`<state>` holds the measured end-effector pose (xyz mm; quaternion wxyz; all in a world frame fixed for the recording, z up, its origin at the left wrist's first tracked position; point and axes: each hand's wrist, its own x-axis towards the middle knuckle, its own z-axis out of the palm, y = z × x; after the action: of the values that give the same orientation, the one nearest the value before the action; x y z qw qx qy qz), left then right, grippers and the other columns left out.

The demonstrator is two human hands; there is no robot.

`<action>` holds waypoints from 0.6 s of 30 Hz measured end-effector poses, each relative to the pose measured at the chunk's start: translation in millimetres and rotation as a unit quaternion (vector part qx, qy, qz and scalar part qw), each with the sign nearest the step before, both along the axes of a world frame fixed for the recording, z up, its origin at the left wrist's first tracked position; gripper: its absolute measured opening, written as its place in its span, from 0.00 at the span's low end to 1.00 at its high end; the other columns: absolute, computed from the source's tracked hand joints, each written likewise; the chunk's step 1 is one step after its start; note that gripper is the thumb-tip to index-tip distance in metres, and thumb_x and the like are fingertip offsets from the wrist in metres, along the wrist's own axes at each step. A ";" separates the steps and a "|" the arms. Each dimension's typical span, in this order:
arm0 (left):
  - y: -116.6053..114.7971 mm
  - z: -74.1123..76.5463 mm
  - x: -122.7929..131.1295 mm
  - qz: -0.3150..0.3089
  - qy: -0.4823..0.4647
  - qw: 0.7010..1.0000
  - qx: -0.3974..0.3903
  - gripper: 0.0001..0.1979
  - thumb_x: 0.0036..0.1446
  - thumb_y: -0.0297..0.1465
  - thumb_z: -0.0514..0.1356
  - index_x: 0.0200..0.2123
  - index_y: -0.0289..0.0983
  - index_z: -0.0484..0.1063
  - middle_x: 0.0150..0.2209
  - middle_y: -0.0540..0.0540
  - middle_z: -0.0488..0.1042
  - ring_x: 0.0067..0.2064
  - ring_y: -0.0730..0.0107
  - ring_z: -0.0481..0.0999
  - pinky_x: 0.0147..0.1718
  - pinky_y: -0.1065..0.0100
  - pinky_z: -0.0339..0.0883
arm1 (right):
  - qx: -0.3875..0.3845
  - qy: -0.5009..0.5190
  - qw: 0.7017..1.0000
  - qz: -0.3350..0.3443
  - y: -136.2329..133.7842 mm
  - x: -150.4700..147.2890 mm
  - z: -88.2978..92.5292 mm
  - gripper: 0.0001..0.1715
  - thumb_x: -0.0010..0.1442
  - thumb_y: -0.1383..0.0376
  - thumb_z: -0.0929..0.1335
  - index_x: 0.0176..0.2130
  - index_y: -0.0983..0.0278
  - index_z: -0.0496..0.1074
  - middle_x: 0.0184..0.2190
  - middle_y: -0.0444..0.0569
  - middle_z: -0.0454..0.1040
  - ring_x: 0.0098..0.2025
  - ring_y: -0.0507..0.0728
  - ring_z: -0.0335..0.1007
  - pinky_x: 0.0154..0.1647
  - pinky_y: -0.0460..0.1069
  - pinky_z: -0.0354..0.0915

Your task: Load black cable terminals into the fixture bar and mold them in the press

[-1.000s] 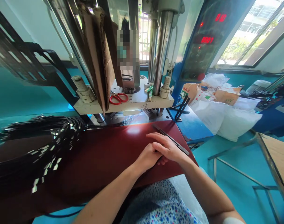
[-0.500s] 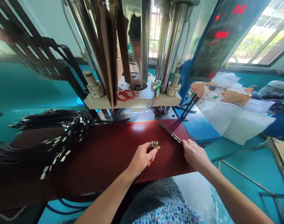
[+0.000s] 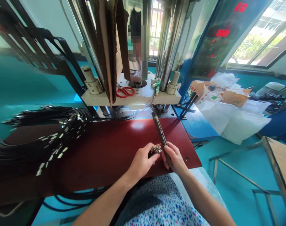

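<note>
My left hand point(image 3: 143, 158) is closed around a small bunch of metal cable connectors point(image 3: 156, 149), whose ends poke out past the thumb and fingertips. My right hand point(image 3: 175, 157) grips the near end of a narrow dark metal bar point(image 3: 160, 131) with slots along its length. The bar slants up and away over the red-brown work board point(image 3: 110, 147), its far end close to the press. Both hands are side by side near the front edge, the connectors just left of the bar. How many connectors there are is hidden by the fingers.
Bundles of black cables with pale ends point(image 3: 70, 122) lie at the left. Ahead stands the press base point(image 3: 145, 99), with red-handled scissors point(image 3: 125, 92) on it. White bags point(image 3: 234, 117) and cartons are at the right, beside a metal frame point(image 3: 241, 179).
My right hand has lifted the slotted bar and brought it left, beside the connectors. The left hand keeps its hold on the connectors, almost in place.
</note>
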<state>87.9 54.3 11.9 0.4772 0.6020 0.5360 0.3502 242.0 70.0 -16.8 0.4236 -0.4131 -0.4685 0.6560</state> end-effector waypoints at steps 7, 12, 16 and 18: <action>8.9 -2.5 5.9 -0.054 -0.062 0.991 -0.108 0.11 0.48 0.36 0.56 0.22 0.35 0.66 0.14 0.55 0.60 0.14 0.81 0.54 0.14 0.75 0.47 | 0.044 -0.023 0.996 -0.078 -4.1 -10.6 -3.1 0.22 0.60 0.49 0.59 0.38 0.66 0.64 0.13 0.36 0.62 0.10 0.47 0.55 0.08 0.40 0.50; 15.6 -1.1 9.1 -0.062 -0.119 0.976 -0.174 0.09 0.45 0.35 0.56 0.21 0.34 0.66 0.11 0.56 0.58 0.12 0.81 0.50 0.11 0.75 0.41 | 0.055 -0.041 0.994 -0.083 -6.9 -11.0 -5.0 0.22 0.60 0.50 0.59 0.39 0.66 0.65 0.14 0.37 0.62 0.10 0.47 0.55 0.08 0.40 0.52; 14.7 -5.3 8.8 -0.072 -0.125 0.977 -0.155 0.08 0.46 0.33 0.55 0.22 0.34 0.68 0.12 0.54 0.63 0.12 0.81 0.52 0.12 0.75 0.43 | 0.061 -0.056 0.993 -0.089 -6.7 -11.9 -7.5 0.21 0.60 0.50 0.59 0.39 0.65 0.66 0.15 0.37 0.62 0.11 0.47 0.56 0.08 0.41 0.52; 13.7 -8.9 8.4 -0.071 -0.116 0.983 -0.123 0.08 0.47 0.30 0.55 0.21 0.34 0.69 0.15 0.52 0.68 0.16 0.79 0.60 0.16 0.76 0.52 | 0.069 -0.069 0.991 -0.096 -6.9 -12.4 -8.4 0.21 0.60 0.51 0.60 0.39 0.65 0.66 0.15 0.37 0.62 0.11 0.47 0.55 0.09 0.42 0.53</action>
<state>96.3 68.0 3.1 0.6298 0.5309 0.4719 0.3144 229.6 63.2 -25.2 0.4785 -0.4701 -0.4992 0.5484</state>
